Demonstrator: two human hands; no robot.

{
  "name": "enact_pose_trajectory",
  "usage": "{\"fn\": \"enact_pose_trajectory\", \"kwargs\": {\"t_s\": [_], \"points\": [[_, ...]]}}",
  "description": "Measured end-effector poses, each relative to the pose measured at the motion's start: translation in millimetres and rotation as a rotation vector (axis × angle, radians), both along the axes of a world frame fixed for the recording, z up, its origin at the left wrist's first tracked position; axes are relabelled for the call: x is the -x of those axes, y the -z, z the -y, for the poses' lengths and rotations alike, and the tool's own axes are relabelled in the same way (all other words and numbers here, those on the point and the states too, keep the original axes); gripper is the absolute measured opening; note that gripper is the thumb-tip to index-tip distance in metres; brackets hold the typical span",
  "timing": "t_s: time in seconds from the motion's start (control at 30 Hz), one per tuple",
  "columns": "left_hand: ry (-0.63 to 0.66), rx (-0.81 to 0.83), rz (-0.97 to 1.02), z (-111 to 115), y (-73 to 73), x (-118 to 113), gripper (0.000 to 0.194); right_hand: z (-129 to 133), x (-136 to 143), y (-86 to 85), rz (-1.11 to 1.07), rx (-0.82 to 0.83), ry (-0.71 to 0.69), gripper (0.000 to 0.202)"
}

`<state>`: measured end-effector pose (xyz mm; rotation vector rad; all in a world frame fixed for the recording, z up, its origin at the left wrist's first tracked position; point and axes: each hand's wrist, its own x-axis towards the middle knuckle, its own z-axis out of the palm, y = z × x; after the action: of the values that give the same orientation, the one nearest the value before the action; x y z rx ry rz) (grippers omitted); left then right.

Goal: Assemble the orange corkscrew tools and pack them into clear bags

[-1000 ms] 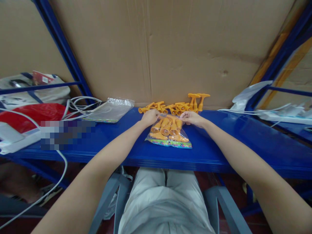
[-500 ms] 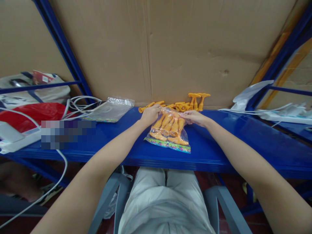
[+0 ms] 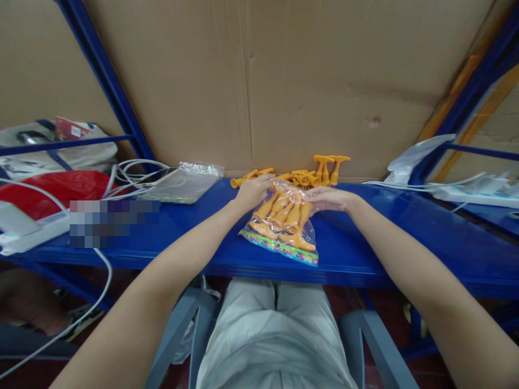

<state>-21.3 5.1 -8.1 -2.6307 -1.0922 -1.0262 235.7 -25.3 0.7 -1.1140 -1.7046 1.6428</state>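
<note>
A clear plastic bag (image 3: 279,249) with a colourful printed strip along its near edge lies on the blue table, filled with several orange T-shaped plastic pieces (image 3: 286,213). My left hand (image 3: 254,193) grips the bag's far left corner, fingers closed. At the far right corner, my right hand (image 3: 327,199) pinches the bag's edge between thumb and fingers. Just behind the bag, more loose orange T-shaped pieces (image 3: 302,177) lie in a heap, and a few of them (image 3: 330,168) lean against the cardboard.
A stack of flat clear bags (image 3: 182,182) lies to the left, beside white cables (image 3: 138,167) and a red bag (image 3: 60,189). Cardboard (image 3: 284,97) walls off the back. Blue posts (image 3: 97,75) frame the blue table (image 3: 357,237). A white power strip (image 3: 474,192) is at right.
The filled bag has shifted slightly toward me, its near edge tilting lower on the right. My right hand has moved a little nearer and turned; my left hand has shifted slightly right.
</note>
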Motion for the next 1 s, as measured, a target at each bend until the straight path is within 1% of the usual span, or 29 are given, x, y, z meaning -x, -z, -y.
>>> {"fn": "enact_pose_trajectory", "kwargs": {"t_s": [0.1,0.2,0.37,0.53,0.63,0.73,0.8,0.9,1.0], "points": [[0.04,0.029,0.046,7,-2.7,-4,0.022,2,-6,-4.3,-0.01,0.035,-0.017,0.02],[0.045,0.063,0.073,13,-4.7,-8,0.023,2,-6,-4.5,-0.029,0.071,-0.017,0.017],[0.023,0.075,0.026,16,-5.1,-10,0.026,4,6,0.0,-0.048,0.125,-0.014,0.012],[-0.018,0.059,-0.014,14,-4.2,-8,0.031,9,19,1.4,-0.092,0.134,-0.003,0.01],[-0.009,0.063,-0.002,15,-4.6,-11,0.031,11,24,1.8,-0.097,0.132,0.015,0.01],[0.012,0.086,0.06,17,-6.1,-13,0.028,9,26,1.2,-0.109,0.109,0.092,0.011],[0.02,0.065,0.117,15,-6.8,-10,0.026,7,25,-1.2,-0.137,0.074,0.163,0.014],[0.012,-0.047,0.204,3,-5.8,0,0.03,3,14,-8.7,-0.214,-0.015,0.311,0.014],[-0.026,-0.152,0.266,-16,-2.5,15,0.031,-2,-4,-20.1,-0.331,-0.132,0.511,0.012]]}}
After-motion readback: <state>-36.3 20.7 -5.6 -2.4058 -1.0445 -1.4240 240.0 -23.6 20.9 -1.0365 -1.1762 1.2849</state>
